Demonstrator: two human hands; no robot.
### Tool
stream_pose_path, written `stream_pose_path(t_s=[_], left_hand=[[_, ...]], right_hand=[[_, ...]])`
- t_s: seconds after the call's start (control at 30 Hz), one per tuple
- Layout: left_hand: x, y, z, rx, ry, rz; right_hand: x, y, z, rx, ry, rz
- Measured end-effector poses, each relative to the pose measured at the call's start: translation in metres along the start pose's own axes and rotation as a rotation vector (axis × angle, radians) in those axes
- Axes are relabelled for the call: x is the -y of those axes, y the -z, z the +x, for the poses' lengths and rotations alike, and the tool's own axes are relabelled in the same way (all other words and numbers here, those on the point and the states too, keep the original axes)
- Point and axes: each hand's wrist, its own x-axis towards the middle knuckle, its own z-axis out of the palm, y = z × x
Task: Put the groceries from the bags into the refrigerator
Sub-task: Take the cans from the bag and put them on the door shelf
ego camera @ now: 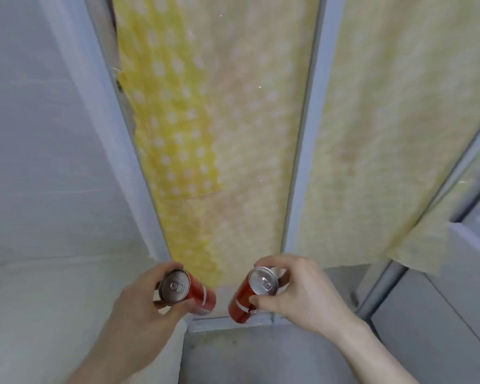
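Cans fill both hands, one red soda can apiece, held low in the view in front of a window. The left hand [139,303] curls its fingers and thumb round the left can [187,292], whose silver top with the pull tab faces the camera while the red body tips away to the right. The right hand [299,292] grips the right can [251,292] near its top — thumb below the rim, fingers arched over it — and this can leans down and to the left. The two cans are near each other but apart. The print on both is too blurred to read, and the far ends of the cans are hard to make out.

Behind them hangs a yellow curtain [178,112] with white dots, seen partly through glass, between pale window frames [305,151]. White wall [39,134] takes up the left side. A grey ledge [247,353] lies under the hands. At the right edge something pale and boxy [471,245] is cut off — what it is cannot be told. Both forearms run out of the bottom of the view.
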Motion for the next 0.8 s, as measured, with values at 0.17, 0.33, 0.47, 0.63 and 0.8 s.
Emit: stream_pose_path(t_s=[0.17,0.33,0.47,0.63,0.8], left_hand=[[-0.053,-0.071,0.068,0.216,-0.104,-0.057],[-0.104,-0.131,0.127,0.413,-0.272,-0.151],[-0.142,-0.171,0.173,0.556,-0.345,-0.233],[-0.18,-0.216,0.229,0.721,-0.426,-0.335],[-0.214,-0.259,0.267,0.861,-0.503,-0.379]], right_hand=[[-0.043,0.059,-0.018,-0.223,-0.19,-0.013],[-0.07,0.11,-0.029,-0.443,-0.347,-0.05],[-0.083,0.139,-0.024,-0.603,-0.444,-0.095],[-0.094,0.171,-0.011,-0.762,-0.574,-0.14],[-0.099,0.192,-0.006,-0.895,-0.689,-0.202]])
